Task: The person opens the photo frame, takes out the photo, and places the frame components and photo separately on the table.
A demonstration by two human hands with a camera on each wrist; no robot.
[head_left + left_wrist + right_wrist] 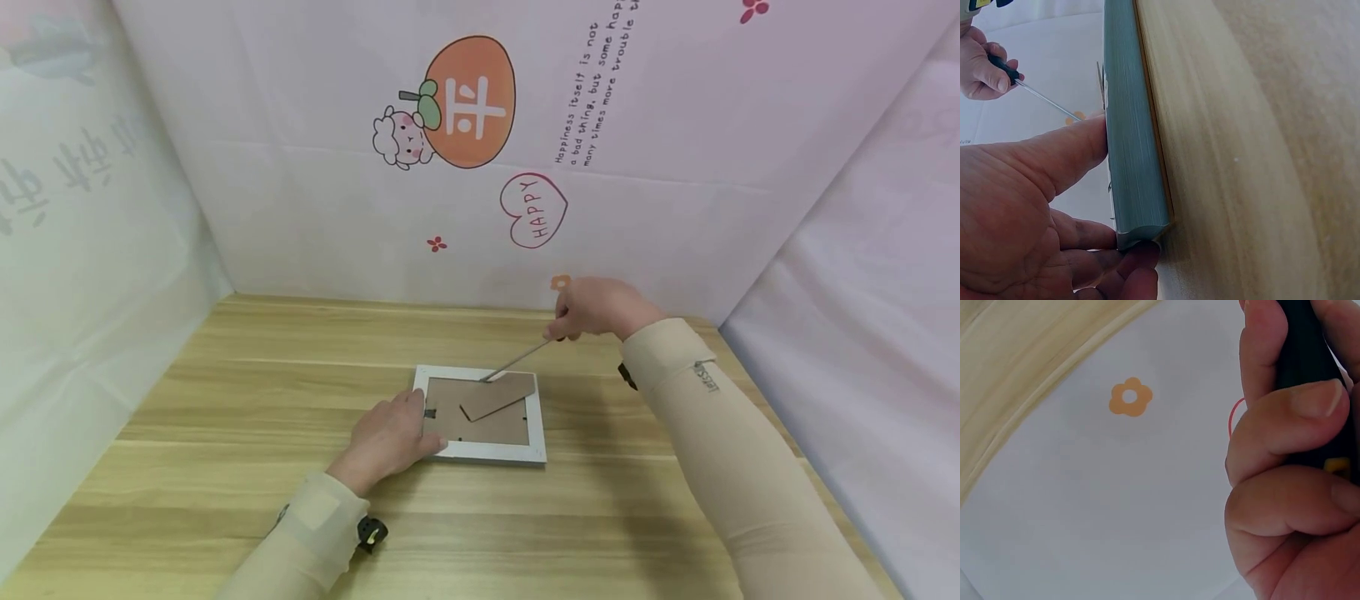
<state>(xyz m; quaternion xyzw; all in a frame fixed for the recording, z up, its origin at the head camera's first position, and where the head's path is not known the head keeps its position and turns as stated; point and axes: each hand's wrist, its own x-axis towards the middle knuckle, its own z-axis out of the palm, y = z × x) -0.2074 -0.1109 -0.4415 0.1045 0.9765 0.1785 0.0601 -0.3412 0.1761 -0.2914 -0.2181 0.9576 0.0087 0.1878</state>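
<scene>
A picture frame (495,452) lies back side up on the table, its white border around a brown backing board (495,431). A brown stand flap (501,393) slants across the board. My left hand (388,435) grips the frame's left side; in the left wrist view the thumb presses one face and the fingers curl around the blue-grey edge (1138,144) near a corner. My right hand (600,307) holds a screwdriver (519,359) by its dark green handle (1302,353), most of it covered by curled fingers. The shaft slopes down leftward, its tip at the frame's upper inner edge.
Beneath the frame is a wooden table (225,450). White printed cloth (315,225) rises behind it and along both sides. Black straps (371,533) show at both wrists, beside the beige sleeves (750,483).
</scene>
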